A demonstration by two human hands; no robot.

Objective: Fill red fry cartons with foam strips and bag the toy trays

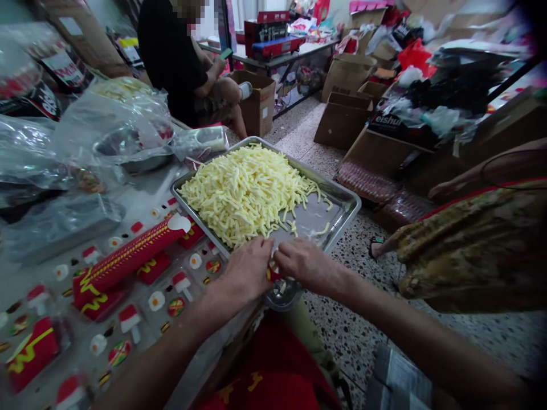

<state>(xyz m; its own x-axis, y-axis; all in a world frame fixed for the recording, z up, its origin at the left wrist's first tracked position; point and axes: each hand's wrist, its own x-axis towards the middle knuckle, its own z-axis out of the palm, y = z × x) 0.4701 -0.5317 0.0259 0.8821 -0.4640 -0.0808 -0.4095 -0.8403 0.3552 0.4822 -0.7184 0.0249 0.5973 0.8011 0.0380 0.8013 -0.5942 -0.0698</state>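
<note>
Left hand (pixel 248 270) and right hand (pixel 305 263) are holding their fingers bent close together at the tray's near edge, with a small red-and-yellow piece (pixel 270 273) showing between them. Fingers are hiding most of that piece, so I cannot tell which hand has hold of it or how far closed either one is. Just below them, a clear dish (pixel 280 304) is showing a few pale bits inside. Beyond the hands, a metal tray (pixel 342 213) is bearing a heap of pale yellow sticks (pixel 248 191), with a few strays lying toward its right side. To the left on the tabletop (pixel 143 196), a long stack of red cartons (pixel 132 250) with yellow markings is lying beside the tray. Farther back, a seated person (pixel 168 62) in a dark top is holding a small green object (pixel 226 53).
</note>
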